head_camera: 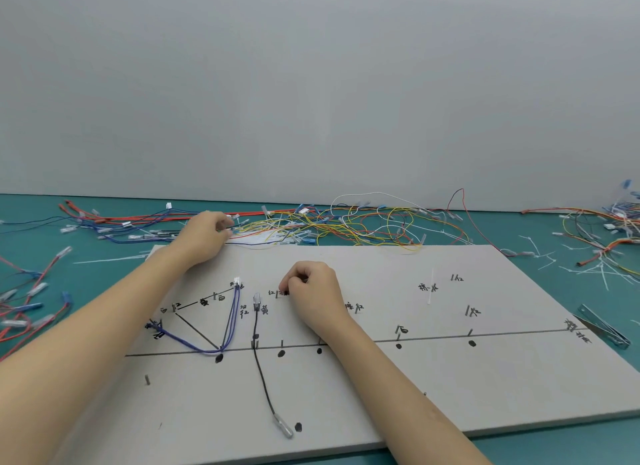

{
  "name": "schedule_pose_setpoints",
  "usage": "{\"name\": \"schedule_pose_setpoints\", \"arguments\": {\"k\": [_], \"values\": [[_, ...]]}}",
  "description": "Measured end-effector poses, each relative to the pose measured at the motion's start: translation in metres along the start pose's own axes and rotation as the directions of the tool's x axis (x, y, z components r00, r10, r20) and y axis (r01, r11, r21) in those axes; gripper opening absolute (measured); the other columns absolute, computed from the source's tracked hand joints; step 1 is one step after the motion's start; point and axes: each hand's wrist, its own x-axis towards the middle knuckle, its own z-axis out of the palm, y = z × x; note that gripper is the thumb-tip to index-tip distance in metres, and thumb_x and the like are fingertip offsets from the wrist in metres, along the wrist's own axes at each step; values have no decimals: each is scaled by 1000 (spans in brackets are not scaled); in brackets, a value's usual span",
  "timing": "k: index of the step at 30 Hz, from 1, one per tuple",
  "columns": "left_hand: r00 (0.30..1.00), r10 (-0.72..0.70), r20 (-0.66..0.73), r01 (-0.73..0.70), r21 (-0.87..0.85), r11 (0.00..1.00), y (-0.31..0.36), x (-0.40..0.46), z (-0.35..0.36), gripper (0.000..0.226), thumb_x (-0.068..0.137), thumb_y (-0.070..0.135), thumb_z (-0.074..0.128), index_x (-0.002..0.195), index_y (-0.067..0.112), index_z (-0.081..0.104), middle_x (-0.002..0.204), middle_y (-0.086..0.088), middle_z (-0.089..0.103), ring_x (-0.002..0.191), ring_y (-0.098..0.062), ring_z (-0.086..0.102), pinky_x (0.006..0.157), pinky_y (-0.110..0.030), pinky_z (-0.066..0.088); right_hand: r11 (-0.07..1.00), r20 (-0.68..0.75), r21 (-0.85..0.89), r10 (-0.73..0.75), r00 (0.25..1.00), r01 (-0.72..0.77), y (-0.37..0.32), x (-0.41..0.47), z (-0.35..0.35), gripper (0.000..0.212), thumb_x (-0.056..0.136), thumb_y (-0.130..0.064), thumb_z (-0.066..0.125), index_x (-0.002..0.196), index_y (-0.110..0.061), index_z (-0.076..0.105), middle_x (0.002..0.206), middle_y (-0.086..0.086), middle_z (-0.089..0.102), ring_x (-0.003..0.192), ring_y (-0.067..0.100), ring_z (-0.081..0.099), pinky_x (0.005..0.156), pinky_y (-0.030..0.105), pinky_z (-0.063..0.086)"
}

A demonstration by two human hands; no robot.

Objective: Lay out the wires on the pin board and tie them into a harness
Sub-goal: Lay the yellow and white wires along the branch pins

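Note:
A grey pin board (pixel 450 388) lies on the teal table, marked with black lines, dots and labels. A blue wire pair (pixel 232 320) runs from a white connector (pixel 237 281) down round a pin to the left. A black wire (pixel 262 371) runs from a clear connector down to a sleeved end near the front edge. My left hand (pixel 204 237) reaches past the board's far edge and pinches a wire end in the loose wire pile (pixel 346 225). My right hand (pixel 311 291) rests on the board with curled fingers beside a pin; what it holds is hidden.
Loose red and blue wires (pixel 31 305) lie at the left table edge. White cable ties (pixel 595 274) and more wires are scattered at the right. A metal tool (pixel 604 326) lies by the board's right edge. One cable tie (pixel 431 286) lies on the board.

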Motion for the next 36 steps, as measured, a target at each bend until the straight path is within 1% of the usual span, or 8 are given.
{"name": "schedule_pose_setpoints", "arguments": {"k": [5,16,18,20,23,26,31,36], "values": [[998,-64,1,64,-39,997,0,10,6,28,96,8,57,122,3,65,127,-14,63,119,-30,55,101,-34,39,1000,2,5,-5,1000,5,0,0,-1,39,73,1,42,55,-26,63,64,-11,65,76,17,61,73,30,51],[988,-25,-152,27,14,1000,7,16,15,20,92,18,62,91,2,74,94,-13,70,92,-31,60,81,-36,46,1000,6,13,-7,1000,7,1,1,0,35,76,-2,42,60,-19,68,61,-14,63,72,13,58,71,28,48],[970,-79,-230,48,-136,990,17,18,11,22,95,22,59,87,4,69,87,-11,66,86,-27,58,74,-32,41,1000,5,14,-7,1000,7,2,2,0,35,76,-2,42,59,-20,67,61,-13,63,71,12,57,70,28,48],[949,-249,-193,96,-575,813,31,21,4,23,99,23,53,82,9,59,82,-9,63,79,-23,58,69,-32,46,1000,6,15,-12,1000,12,2,2,0,35,77,-3,41,58,-20,66,61,-12,64,72,13,59,73,30,50],[931,-364,38,128,-966,226,50,25,-10,27,105,20,41,81,9,47,83,-11,63,80,-23,66,65,-28,59,1000,6,15,-23,1000,23,2,2,0,36,78,-4,41,57,-22,64,60,-12,64,72,12,60,75,30,51],[935,-330,130,111,-991,-77,58,28,-23,28,106,23,36,85,7,46,88,-14,69,98,-28,66,66,-25,59,1000,7,13,-22,1000,22,2,3,0,36,77,-4,42,57,-22,64,59,-13,63,68,8,58,72,27,49],[930,-337,148,2,-918,-398,66,31,-40,35,105,23,38,84,2,56,130,-15,61,121,-27,59,91,-28,53,1000,9,16,-17,1000,17,2,2,0,36,77,-4,42,57,-22,65,60,-13,64,69,10,60,71,27,50],[928,-324,182,-70,-770,-634,61,26,-53,37,107,16,29,83,-1,52,91,-18,71,116,-30,63,83,-36,57,1000,7,19,-18,1000,17,3,3,1,34,76,-4,42,58,-20,66,59,-13,63,66,9,58,66,25,47]]}}
